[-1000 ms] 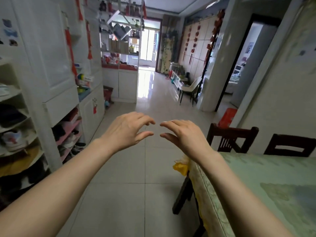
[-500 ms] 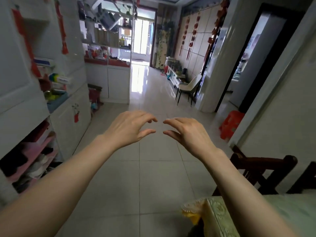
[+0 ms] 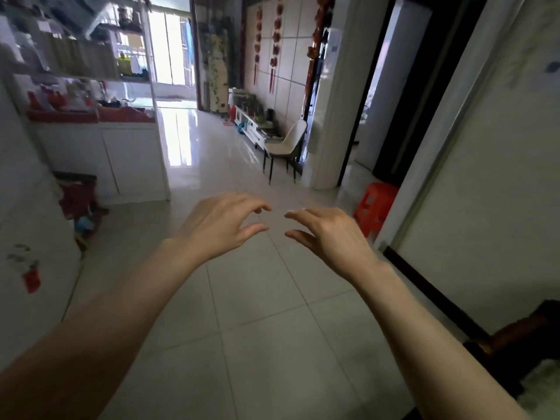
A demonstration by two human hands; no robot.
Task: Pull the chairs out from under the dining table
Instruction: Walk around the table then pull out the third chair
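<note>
A person's view down a bright tiled hallway, both bare arms stretched forward over the floor [image 3: 266, 322]. The left hand [image 3: 221, 222] and right hand [image 3: 330, 234] float side by side in mid-air, near each other but not touching, fingers loosely curled and spread, holding nothing.

The task's dark wooden chair [image 3: 515, 338] shows only as a blurred brown shape at the lower right corner, well apart from both hands, with a pale sliver of the cloth-covered tabletop [image 3: 542, 389] just below it. The chair looks like solid wood, so it is probably stiff and fairly heavy; on glossy tile its legs would likely slide rather than catch. The top rail of the backrest seems the natural place to grip, one hand toward each end, pulling straight back (a one-sided pull could swing it against the table leg).

Most of the chair is cut off by the frame edge: its seat, legs and how far it is tucked under cannot be seen, nor can any other chairs. Motion blur softens that corner.

Elsewhere, a cream chair [image 3: 288, 144] stands far down the hall by a white pillar, a red plastic stool [image 3: 375, 204] sits near a dark doorway, and white cabinets [image 3: 121, 159] line the left side
</note>
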